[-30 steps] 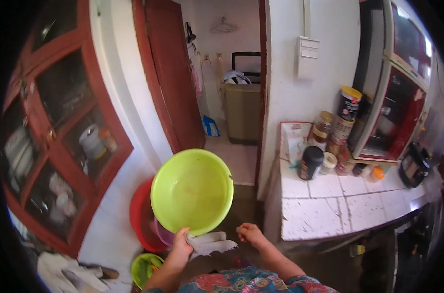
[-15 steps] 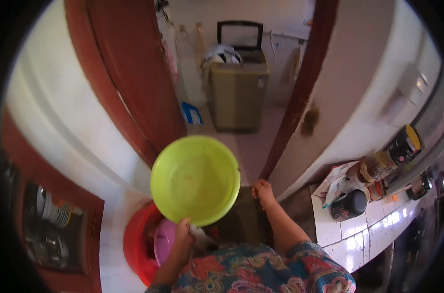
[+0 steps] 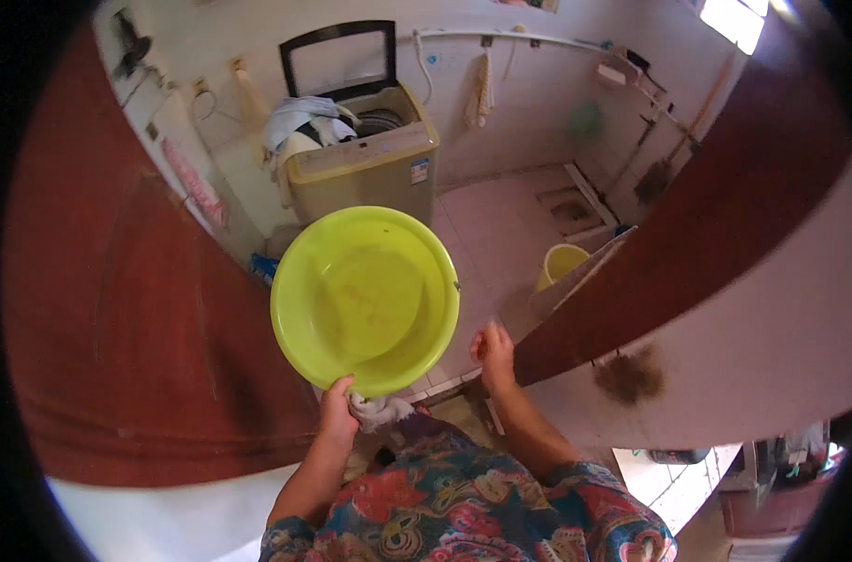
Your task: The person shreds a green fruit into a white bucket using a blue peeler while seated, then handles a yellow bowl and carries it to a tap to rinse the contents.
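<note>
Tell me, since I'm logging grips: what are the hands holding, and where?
The left hand grips the lime-green basin by its near rim, a whitish cloth alongside. The right hand holds nothing visible.

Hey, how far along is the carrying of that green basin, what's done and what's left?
Done: the yellow-green basin is lifted off any surface, and the view already looks through a doorway into a tiled washroom. In hand: the left hand grips its near rim together with a white cloth; the right hand hangs free beside it. Left: the basin is not set down yet; the washing machine and yellow bucket lie ahead.
</note>
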`<state>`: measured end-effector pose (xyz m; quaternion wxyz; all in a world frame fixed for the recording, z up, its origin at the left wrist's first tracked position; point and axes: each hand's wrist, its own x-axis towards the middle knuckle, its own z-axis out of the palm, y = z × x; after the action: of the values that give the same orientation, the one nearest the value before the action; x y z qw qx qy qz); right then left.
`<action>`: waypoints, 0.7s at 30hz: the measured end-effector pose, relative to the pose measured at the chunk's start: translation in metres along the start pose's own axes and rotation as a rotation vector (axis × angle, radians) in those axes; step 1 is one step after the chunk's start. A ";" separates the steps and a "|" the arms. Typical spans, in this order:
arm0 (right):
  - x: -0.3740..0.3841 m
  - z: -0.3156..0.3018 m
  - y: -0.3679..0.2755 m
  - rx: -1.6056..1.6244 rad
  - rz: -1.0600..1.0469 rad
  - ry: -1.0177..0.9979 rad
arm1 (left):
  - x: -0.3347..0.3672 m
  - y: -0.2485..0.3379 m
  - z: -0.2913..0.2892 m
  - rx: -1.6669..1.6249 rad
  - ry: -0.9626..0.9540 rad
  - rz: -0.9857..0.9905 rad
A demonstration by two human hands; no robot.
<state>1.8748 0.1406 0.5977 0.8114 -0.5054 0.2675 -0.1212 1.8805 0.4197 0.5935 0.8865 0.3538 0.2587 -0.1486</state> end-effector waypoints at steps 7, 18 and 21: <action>0.145 0.072 -0.054 -0.457 -0.480 0.251 | 0.133 0.047 0.083 0.229 0.007 -0.201; 0.295 0.047 -0.097 0.431 -0.241 0.433 | 0.331 0.058 0.252 0.449 -0.221 -0.477; 0.317 0.017 -0.120 0.293 -0.256 0.592 | 0.385 0.046 0.301 0.503 -0.358 -0.539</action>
<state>2.1552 -0.0499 0.6108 0.7408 -0.3558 0.4054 -0.4004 2.3239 0.2091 0.5876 0.7326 0.4475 0.1394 -0.4935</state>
